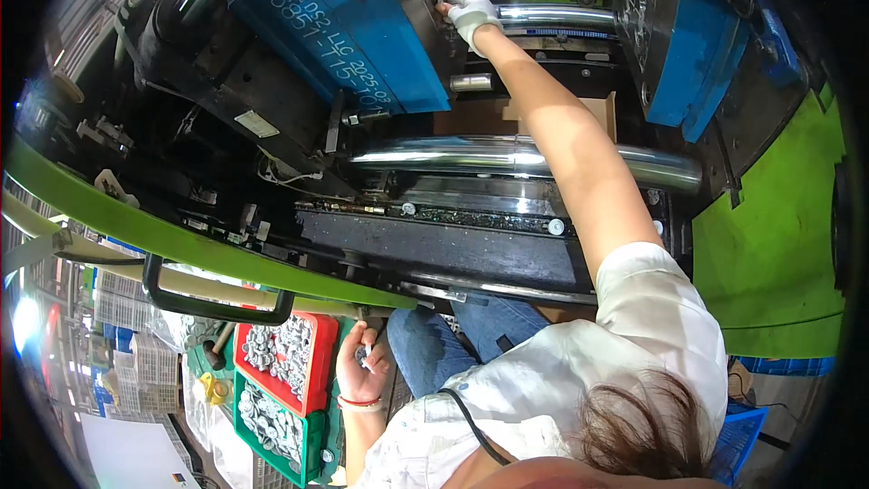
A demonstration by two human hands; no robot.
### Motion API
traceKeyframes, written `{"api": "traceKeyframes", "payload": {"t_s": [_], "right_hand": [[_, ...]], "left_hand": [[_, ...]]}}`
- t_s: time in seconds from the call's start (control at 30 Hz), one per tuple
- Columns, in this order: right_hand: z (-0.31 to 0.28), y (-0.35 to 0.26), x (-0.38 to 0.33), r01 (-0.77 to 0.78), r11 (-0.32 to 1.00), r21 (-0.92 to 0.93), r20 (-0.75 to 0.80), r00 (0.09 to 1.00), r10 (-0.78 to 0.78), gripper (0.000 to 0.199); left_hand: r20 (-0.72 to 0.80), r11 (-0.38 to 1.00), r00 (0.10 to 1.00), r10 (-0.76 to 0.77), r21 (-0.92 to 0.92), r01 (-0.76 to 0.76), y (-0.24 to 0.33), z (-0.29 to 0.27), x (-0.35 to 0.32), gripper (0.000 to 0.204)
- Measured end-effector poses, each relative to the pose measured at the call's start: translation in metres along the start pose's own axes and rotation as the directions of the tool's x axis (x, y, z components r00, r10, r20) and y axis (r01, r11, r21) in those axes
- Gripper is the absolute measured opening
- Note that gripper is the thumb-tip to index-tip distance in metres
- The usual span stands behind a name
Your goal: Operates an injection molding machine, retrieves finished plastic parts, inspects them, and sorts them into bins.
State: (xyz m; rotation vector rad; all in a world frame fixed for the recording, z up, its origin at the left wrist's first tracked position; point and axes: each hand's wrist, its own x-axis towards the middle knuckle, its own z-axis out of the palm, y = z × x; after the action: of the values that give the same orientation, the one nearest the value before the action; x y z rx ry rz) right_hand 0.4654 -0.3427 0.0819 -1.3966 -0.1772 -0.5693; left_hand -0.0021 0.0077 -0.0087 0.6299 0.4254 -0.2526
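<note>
Left grip (360, 375) curled round small part (364, 358); right grip (470, 14) at blue mould (385, 45), hold unclear.

bright overall; white glare at left rim; highlights along lower steel bar (434, 155); edges bowed; corners black

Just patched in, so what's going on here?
The person's partly gloved right hand reaches to the inner side of the blue block at the picture's upper left; whether its fingers grip anything is unclear. The left hand holds a small silvery part near a red tray and a green tray, both holding small silvery parts.
</note>
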Motion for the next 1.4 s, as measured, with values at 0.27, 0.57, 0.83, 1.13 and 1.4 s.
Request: {"api": "traceKeyframes", "payload": {"t_s": [0.27,0.57,0.83,1.13,1.4], "right_hand": [[-0.004,-0.009,-0.001,0.149,0.897,-0.416,0.003,0.987,-0.163,0.032],[-0.003,0.003,0.0,0.274,0.756,-0.594,-0.026,0.933,-0.359,0.025],[-0.004,0.002,0.006,0.201,0.808,-0.554,0.013,0.972,-0.233,0.023],[-0.022,-0.022,-0.032,0.284,0.626,-0.726,0.183,0.958,-0.221,0.036],[-0.002,-0.117,-0.171,0.627,0.713,-0.314,0.508,0.746,-0.432,0.024]], "left_hand": [[0.008,0.999,0.999,-0.036,-0.012,0.037,-0.006,0.002,0.008,0.014],[-0.007,0.998,0.998,-0.065,0.021,0.065,-0.008,0.002,0.01,0.015],[0.019,0.996,0.997,-0.081,0.039,0.08,-0.013,0.006,0.017,0.014],[0.038,0.976,0.993,-0.109,0.192,0.1,-0.019,0.03,0.027,0.016],[0.152,0.897,0.988,0.029,0.433,-0.093,-0.033,0.087,0.039,0.027]]}}
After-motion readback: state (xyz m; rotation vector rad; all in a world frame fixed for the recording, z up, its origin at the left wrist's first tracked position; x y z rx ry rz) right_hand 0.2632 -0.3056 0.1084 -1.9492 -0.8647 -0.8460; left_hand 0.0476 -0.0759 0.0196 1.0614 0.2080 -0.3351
